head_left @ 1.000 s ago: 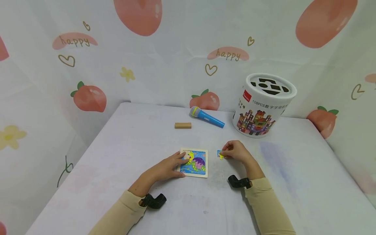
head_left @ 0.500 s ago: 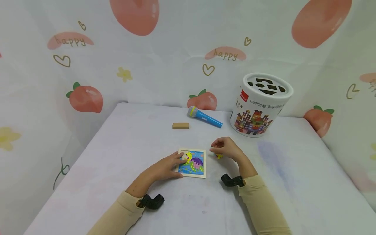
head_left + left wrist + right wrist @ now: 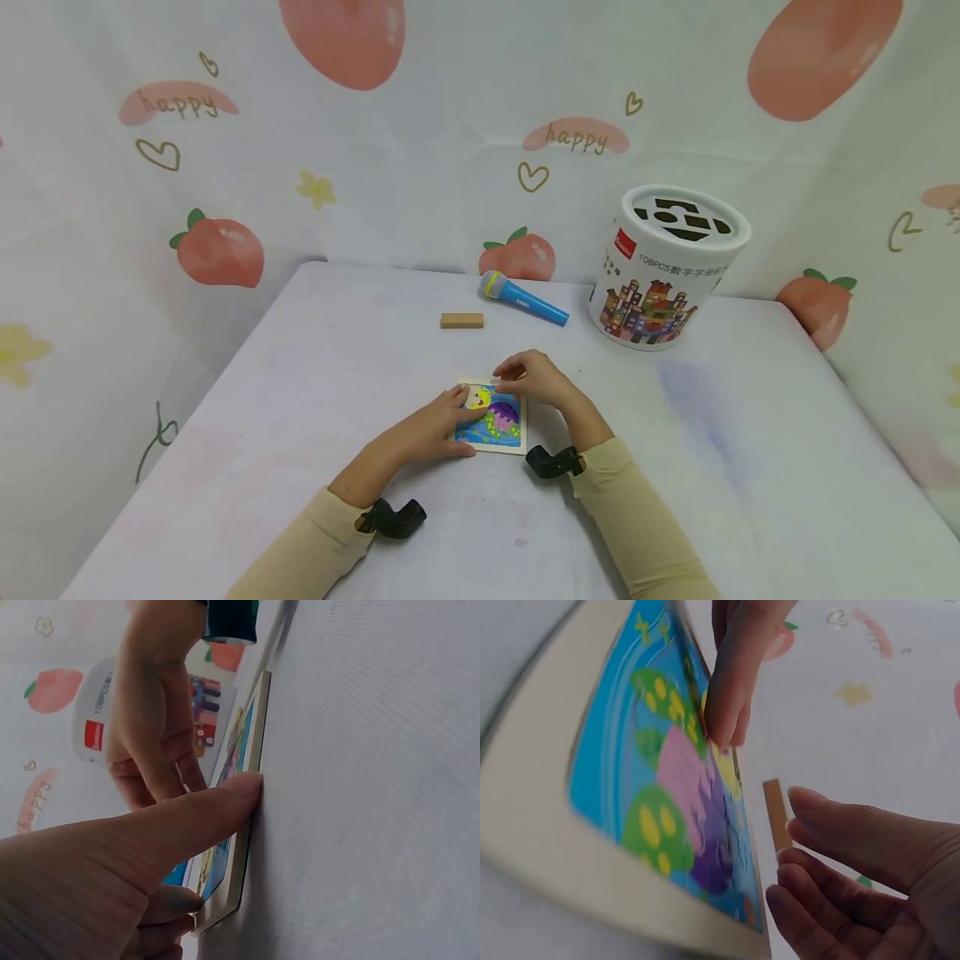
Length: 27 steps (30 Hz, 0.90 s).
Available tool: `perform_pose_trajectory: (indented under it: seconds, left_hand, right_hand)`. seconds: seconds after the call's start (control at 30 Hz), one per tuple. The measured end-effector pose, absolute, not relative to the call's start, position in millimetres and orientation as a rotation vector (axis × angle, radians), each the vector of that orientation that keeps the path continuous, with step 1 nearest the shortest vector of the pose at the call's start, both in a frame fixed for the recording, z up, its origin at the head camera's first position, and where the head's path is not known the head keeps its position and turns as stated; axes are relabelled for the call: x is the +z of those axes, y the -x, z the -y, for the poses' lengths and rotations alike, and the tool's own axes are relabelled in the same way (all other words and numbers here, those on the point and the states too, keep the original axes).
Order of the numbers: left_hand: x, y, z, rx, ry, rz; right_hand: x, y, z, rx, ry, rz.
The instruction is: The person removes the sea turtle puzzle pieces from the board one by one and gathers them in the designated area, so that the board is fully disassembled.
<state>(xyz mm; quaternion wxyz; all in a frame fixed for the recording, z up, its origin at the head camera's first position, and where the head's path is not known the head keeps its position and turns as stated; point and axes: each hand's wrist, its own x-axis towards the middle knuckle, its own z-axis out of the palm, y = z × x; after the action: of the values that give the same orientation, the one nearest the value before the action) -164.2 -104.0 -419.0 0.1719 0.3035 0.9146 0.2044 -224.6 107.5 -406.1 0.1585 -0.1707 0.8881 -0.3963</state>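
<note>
A small square jigsaw puzzle (image 3: 517, 448) lies on the table, a colourful cartoon animal on blue in a pale wooden frame. My left hand (image 3: 431, 429) rests on its left side. One fairly straight finger (image 3: 731, 697) presses on the picture, and the thumb (image 3: 244, 787) touches the frame's near edge. Over the puzzle's upper right corner hovers my right hand (image 3: 543, 385). In the right wrist view its thumb (image 3: 840, 817) and bent fingers stand apart, with nothing between them. The loose blue and yellow puzzle piece is hidden behind the right hand in the head view.
Behind the puzzle lies a wooden block (image 3: 462, 321), with a blue toy microphone (image 3: 528, 302) to its right. A large white bucket (image 3: 660, 275) with shape holes in its lid stands at the back right. A printed cloth (image 3: 420, 167) hangs behind the table.
My right hand has moved left from the loose puzzle piece to the puzzle's upper right corner, its fingers having left the piece. The left hand has stayed on the puzzle.
</note>
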Motion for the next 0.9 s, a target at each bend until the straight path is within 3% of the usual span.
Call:
perform_pose_trajectory:
  seconds: [0.9]
  left_hand:
    - [-418.2, 160.3, 101.8, 0.601, -0.887, -2.588]
  right_hand:
    - [-413.7, 219.2, -90.9, -1.082, 0.398, -2.552]
